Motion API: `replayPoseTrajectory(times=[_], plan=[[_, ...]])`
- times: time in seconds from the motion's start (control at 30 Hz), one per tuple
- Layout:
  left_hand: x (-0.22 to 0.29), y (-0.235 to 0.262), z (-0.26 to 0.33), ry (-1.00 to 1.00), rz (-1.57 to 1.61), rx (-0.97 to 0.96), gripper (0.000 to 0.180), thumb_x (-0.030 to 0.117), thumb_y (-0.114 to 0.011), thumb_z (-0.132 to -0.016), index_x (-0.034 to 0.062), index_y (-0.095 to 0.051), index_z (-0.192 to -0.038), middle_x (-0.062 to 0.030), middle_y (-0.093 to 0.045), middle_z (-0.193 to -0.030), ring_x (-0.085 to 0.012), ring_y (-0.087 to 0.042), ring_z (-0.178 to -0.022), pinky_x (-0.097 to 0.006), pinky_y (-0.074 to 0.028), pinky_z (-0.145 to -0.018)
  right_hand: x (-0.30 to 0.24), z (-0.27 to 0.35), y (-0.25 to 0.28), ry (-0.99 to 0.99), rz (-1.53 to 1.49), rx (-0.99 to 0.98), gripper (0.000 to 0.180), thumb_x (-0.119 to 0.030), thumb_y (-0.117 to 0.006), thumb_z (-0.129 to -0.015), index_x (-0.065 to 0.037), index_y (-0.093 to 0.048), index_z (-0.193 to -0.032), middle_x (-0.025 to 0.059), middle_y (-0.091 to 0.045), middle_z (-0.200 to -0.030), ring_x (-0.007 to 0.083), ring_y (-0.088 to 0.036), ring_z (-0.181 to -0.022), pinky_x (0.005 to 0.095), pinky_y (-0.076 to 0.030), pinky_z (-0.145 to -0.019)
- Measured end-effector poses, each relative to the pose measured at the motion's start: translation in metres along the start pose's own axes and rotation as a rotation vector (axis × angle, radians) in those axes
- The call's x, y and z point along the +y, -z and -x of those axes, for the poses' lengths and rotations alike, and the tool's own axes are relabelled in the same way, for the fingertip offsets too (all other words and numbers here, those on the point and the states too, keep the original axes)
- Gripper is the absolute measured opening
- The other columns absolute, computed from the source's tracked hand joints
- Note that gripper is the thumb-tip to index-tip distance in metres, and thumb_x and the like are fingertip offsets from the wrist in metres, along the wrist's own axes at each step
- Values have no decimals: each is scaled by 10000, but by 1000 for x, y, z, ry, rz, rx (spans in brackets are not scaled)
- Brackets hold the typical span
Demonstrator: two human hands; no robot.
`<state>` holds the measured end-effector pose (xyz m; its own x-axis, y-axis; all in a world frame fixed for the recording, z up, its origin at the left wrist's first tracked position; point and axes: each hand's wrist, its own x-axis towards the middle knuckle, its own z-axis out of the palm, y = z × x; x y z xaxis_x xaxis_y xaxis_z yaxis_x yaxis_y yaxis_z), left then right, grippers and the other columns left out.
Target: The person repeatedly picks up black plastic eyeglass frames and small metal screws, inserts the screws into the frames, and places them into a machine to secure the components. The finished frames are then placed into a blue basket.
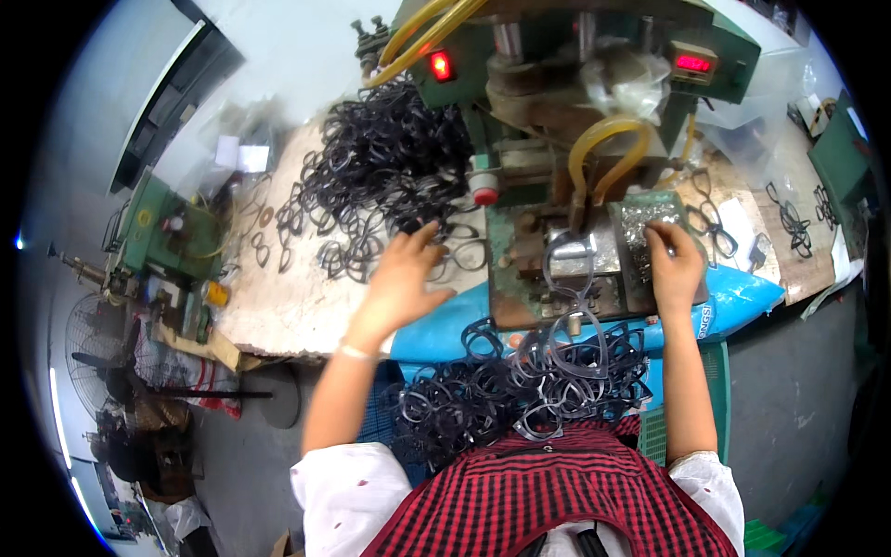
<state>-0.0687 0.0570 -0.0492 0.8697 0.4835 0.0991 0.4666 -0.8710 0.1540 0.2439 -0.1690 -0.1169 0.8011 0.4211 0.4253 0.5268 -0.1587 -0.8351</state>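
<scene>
My left hand [404,278] reaches over the near edge of a big heap of dark eyeglass frames [390,148], fingers spread, with several loose frames by its fingertips. At the green press bed my right hand [676,265] is closed, thumb and fingers pinched together beside a speckled metal block [642,232]. Whatever it pinches is too small to make out. Between my hands, a clear greyish eyeglass frame [580,345] hangs lengthwise, one rim over the press's metal block and the other toward me. Below it lies a second pile of dark frames [483,395].
The green press [594,93] with lit red displays and yellow hoses rises over the bed. A red button [484,190] sits at its left. Blue plastic sheeting [733,295] covers the table's front edge. More frames [713,227] lie at right. A fan [102,357] stands far left.
</scene>
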Motion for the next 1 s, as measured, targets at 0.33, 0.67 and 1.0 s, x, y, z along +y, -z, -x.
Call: replayPoseTrajectory(times=[0.33, 0.67, 1.0], plan=[[-35, -78, 11, 78, 201, 341, 98, 99, -730, -780, 18, -741, -832, -148, -682, -1231, -364, -585, -989, -433, -486, -904, 24, 46, 76, 24, 167, 131, 127, -12, -710, -853, -8, -738, -977, 101, -717, -947, 218, -660, -876, 331, -512, -810], [49, -30, -1, 305, 1946, 633, 125, 162, -448, -1055, 45, -490, -1065, -192, -650, -1082, -242, -680, -757, -317, -587, -653, -93, 2, -26, 10, -505, -228, 442, -41, -732, -804, 14, -597, -1221, 72, -717, -933, 158, -674, -921, 294, -513, -850], [145, 33, 18, 61, 1924, -118, 204, 257, -318, -1038, 72, -404, -1028, -359, -659, -816, -301, -643, -581, -309, -556, -563, -105, 13, -29, -147, -689, -211, 529, -12, -730, -795, 19, -537, -1287, 39, -713, -854, 89, -639, -847, 257, -495, -833]])
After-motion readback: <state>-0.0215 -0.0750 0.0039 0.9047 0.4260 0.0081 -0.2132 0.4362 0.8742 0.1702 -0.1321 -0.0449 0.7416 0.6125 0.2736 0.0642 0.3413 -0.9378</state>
